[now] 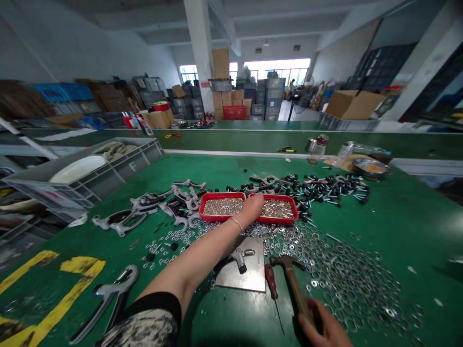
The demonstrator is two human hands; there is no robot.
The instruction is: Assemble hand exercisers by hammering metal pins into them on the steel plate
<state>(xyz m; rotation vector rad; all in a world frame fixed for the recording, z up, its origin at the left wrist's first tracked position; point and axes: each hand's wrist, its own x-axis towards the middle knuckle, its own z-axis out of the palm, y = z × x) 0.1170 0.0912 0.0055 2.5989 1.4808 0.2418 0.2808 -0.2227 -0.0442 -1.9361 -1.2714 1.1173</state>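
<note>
My left hand (253, 207) reaches over the inner edge of the right red tray (278, 222), which holds small metal pins. Its fingers look curled in, but their tips and anything in them are hidden. My right hand (324, 324) is closed round the wooden handle of a claw hammer (295, 285), whose head rests on the table. A red-handled screwdriver (271, 283) lies left of the hammer. Below my left forearm, a grey metal clamp part (238, 258) with a black tip lies on a steel plate (249, 282), beside a small spring (249, 252).
A second red tray (222, 195) adjoins the first. Grey clamp bodies (144, 203) lie left, black-headed bolts (325, 188) behind right, and many metal rings (347, 270) at right. Another clamp (112, 294) lies front left. A grey crate (119, 168) stands at the left edge.
</note>
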